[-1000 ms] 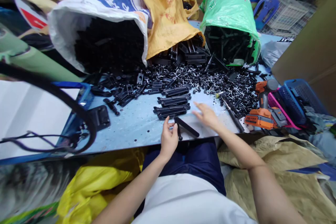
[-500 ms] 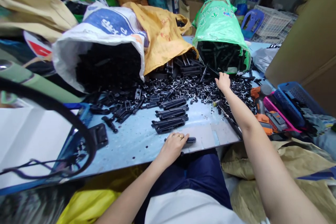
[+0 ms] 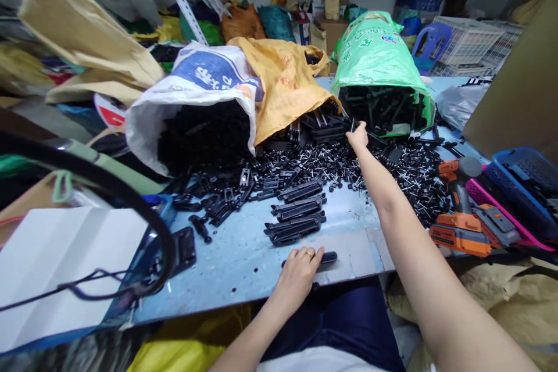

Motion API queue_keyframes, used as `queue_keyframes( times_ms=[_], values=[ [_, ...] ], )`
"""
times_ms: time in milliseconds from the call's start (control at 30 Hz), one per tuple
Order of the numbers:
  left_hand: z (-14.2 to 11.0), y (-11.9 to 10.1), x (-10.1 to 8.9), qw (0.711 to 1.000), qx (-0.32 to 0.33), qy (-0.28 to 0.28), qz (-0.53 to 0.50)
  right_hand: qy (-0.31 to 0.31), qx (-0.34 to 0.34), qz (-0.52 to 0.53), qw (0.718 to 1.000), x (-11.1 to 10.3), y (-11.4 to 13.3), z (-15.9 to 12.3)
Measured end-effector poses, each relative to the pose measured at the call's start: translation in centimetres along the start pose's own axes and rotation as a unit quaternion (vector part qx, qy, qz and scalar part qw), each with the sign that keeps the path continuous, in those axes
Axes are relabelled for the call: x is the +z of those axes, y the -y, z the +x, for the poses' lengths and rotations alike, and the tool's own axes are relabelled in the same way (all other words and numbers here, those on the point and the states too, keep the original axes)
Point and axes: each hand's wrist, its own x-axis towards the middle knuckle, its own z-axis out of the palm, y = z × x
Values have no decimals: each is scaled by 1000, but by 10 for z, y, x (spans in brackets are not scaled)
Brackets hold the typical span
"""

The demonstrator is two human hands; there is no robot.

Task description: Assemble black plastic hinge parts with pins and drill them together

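Observation:
Near the front edge of the table, my left hand is closed over a long black plastic part, whose rounded end sticks out to the right. My right hand reaches far forward to the heap of black parts between the orange and green sacks. Its fingers are pinched together beside a thin dark piece; what they hold is too small to tell. Between my hands, several black assembled bars lie in a stacked row. Loose screws and small black pieces spread behind them.
A white sack, an orange sack and a green sack lie open towards me with black parts. An orange cordless drill and a blue basket stand right. A black curved tube crosses the left.
My right hand has moved left, from the mouth of the green sack to the parts beside it. My left hand stays on the black part. The whole view has shifted.

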Motion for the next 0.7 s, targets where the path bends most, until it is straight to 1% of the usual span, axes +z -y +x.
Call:
queue_keyframes(
  times_ms=[33, 67, 100, 133, 200, 233, 300, 333, 367, 400, 433, 467, 500, 567, 633, 700],
  values=[
    [0, 1, -1, 1000, 0, 0, 5, -7, -8, 47, 999, -2, 1, -1],
    [-1, 3, -2, 1000, 0, -1, 7, -8, -32, 95, 995, -5, 2, -5],
    [-2, 4, -2, 1000, -2, -1, 6, 0, -67, 142, 988, -11, 1, -12],
    [-3, 6, -3, 1000, -5, -1, 3, 24, -117, 176, 977, -18, -2, -23],
    [-4, 9, -3, 1000, -13, 7, -10, 100, -222, 192, 951, -36, -13, -56],
    [-5, 10, -3, 1000, -17, 14, -18, 148, -278, 182, 932, -46, -21, -77],
    [-5, 12, -2, 998, -28, 31, -39, 218, -347, 155, 899, -67, -42, -125],
    [-4, 12, -2, 997, -31, 39, -54, 268, -415, 112, 862, -75, -54, -150],
    [-3, 13, -2, 996, -33, 45, -72, 320, -467, 64, 822, -82, -66, -174],
    [-1, 13, -3, 994, -30, 51, -92, 369, -499, 18, 784, -86, -77, -197],
    [1, 13, -4, 992, -22, 57, -112, 400, -516, -30, 757, -87, -88, -217],
    [3, 12, -5, 990, -12, 63, -128, 414, -519, -76, 744, -85, -97, -234],
    [6, 12, -7, 988, -3, 68, -140, 416, -512, -118, 742, -82, -104, -248],
    [11, 9, -11, 986, 2, 78, -146, 397, -488, -187, 755, -72, -112, -267],
    [14, 5, -13, 986, -11, 87, -142, 380, -460, -229, 769, -64, -113, -276],
    [15, 3, -13, 986, -19, 90, -136, 366, -444, -252, 778, -62, -111, -279]
  ],
)
